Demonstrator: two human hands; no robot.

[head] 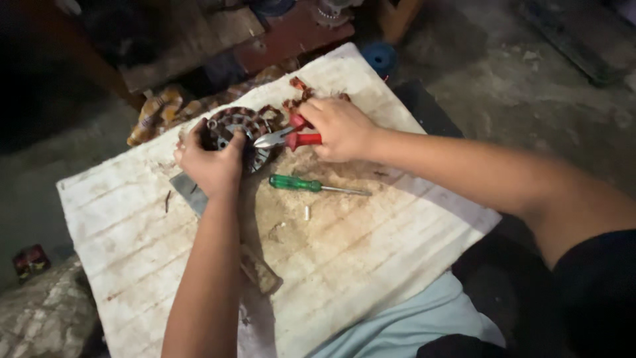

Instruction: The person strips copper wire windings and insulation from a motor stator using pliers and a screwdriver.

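On the worn white board serving as tabletop (371,265), beyond the green-handled screwdriver (295,183), the left hand (211,162) is gripping the round dark metal motor stator (235,132) just ahead of it, while the right hand (338,127), fingers closed around red-handled pliers (291,138), is pointing them leftward into it.
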